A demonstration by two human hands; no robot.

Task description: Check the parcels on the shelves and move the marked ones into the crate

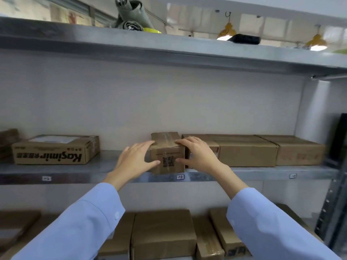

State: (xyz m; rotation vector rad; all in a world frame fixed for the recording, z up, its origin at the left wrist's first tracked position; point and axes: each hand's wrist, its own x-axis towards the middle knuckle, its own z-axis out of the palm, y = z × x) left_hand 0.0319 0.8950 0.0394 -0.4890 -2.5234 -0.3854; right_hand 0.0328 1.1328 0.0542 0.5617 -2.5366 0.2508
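Observation:
A small taped cardboard parcel (167, 152) with a black code printed on its front stands at the front edge of the middle shelf (244, 174). My left hand (135, 160) grips its left side, thumb on the front face. My right hand (199, 153) grips its right side, fingers over the top edge. Both sleeves are light blue. No crate is in view.
On the same shelf lie a flat "Kasimir" box (56, 150) at the left and two larger brown boxes (247, 150) close to the right of the parcel. Several parcels (163, 233) fill the lower shelf. Grey rolls (131, 14) lie on the top shelf. A steel upright (330, 212) stands at right.

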